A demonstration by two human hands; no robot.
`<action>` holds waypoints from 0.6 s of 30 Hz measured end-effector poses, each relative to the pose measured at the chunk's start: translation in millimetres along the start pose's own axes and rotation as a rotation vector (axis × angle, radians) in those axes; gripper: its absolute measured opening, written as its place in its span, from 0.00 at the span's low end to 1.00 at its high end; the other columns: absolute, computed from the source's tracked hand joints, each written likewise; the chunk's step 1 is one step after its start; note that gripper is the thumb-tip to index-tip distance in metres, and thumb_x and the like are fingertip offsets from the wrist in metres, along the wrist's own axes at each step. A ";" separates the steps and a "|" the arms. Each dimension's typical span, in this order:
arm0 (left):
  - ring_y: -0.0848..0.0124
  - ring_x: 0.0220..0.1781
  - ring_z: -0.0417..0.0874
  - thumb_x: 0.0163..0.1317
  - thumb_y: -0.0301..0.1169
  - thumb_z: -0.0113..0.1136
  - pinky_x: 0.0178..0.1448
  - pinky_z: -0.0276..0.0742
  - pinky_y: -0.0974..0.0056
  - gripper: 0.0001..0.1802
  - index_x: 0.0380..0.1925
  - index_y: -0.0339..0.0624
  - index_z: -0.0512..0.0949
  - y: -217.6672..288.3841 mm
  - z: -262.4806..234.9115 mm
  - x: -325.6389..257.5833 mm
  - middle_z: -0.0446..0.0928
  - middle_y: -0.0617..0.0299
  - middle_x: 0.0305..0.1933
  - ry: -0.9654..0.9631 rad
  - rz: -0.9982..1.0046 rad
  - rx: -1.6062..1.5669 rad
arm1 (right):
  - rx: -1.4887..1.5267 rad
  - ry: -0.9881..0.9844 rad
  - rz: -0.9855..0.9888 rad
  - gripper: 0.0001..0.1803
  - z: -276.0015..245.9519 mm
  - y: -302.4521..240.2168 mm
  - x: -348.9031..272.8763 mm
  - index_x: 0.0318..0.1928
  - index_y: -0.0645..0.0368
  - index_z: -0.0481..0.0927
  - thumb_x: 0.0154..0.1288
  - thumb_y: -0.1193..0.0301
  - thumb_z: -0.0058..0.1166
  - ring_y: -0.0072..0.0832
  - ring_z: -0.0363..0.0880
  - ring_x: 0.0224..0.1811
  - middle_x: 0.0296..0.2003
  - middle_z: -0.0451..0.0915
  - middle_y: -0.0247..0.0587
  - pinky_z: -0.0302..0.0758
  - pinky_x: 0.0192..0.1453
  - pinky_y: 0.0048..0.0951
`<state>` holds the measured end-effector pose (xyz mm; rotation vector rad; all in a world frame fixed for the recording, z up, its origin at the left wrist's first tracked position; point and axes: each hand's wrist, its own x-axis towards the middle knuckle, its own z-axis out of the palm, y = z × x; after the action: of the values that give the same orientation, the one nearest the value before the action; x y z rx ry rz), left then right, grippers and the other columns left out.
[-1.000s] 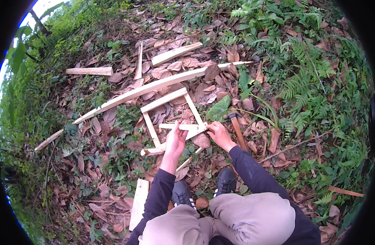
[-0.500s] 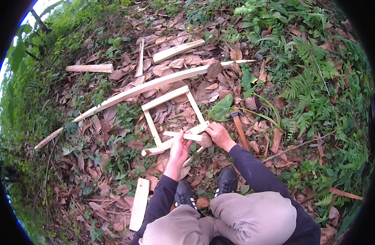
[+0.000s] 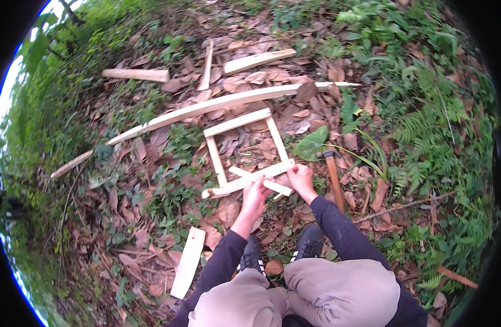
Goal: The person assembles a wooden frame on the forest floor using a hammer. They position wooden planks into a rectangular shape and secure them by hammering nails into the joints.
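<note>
A four-sided frame of pale wooden strips (image 3: 237, 122) is in front of me, its near rail closest to my feet. My left hand (image 3: 254, 199) is closed on a short wooden strip (image 3: 278, 187), which slants across the near rail with its right end nearer me. My right hand (image 3: 301, 179) has its fingers pinched at the frame's near right corner; the fingers partly cover that corner. Another piece of pale wood shows just under the strip's right end, mostly hidden.
A hammer (image 3: 332, 177) with a wooden handle lies right of the frame. Beyond the frame stretches a long pale pole (image 3: 207, 106), with loose wood pieces (image 3: 260, 61) past it. A flat board (image 3: 189, 262) lies near my left forearm. Dry leaves and green plants surround everything.
The short strip in my left hand has turned, its right end now tilted toward me. My right hand stays at the frame's corner. The whole view has shifted slightly.
</note>
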<state>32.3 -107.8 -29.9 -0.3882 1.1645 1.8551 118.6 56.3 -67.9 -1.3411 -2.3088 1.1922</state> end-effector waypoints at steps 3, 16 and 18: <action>0.63 0.52 0.87 0.77 0.35 0.54 0.57 0.85 0.58 0.16 0.54 0.34 0.74 -6.7 -6.3 -3.5 0.83 0.52 0.51 -0.041 0.007 0.093 | -0.061 0.007 0.102 0.11 7.0 2.8 5.0 0.28 0.63 0.89 0.58 0.67 0.63 0.40 0.88 0.29 0.24 0.86 0.50 0.81 0.38 0.39; 0.67 0.47 0.86 0.70 0.32 0.61 0.49 0.83 0.62 0.20 0.59 0.35 0.74 4.4 44.2 21.0 0.79 0.54 0.48 0.012 0.329 0.468 | 0.296 -0.156 0.348 0.17 8.8 20.4 19.0 0.35 0.69 0.87 0.64 0.63 0.63 0.25 0.85 0.31 0.30 0.87 0.40 0.78 0.37 0.29; 0.68 0.44 0.85 0.67 0.34 0.64 0.49 0.82 0.62 0.21 0.56 0.35 0.76 12.3 57.0 13.4 0.81 0.54 0.45 -0.068 0.345 0.507 | 0.338 -0.182 0.302 0.20 -0.2 48.4 34.7 0.35 0.66 0.86 0.72 0.58 0.61 0.20 0.80 0.25 0.28 0.85 0.34 0.72 0.27 0.25</action>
<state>25.2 -55.1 -2.6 0.1708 1.6719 1.7508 129.6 96.7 -110.2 -1.5372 -1.9345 1.7715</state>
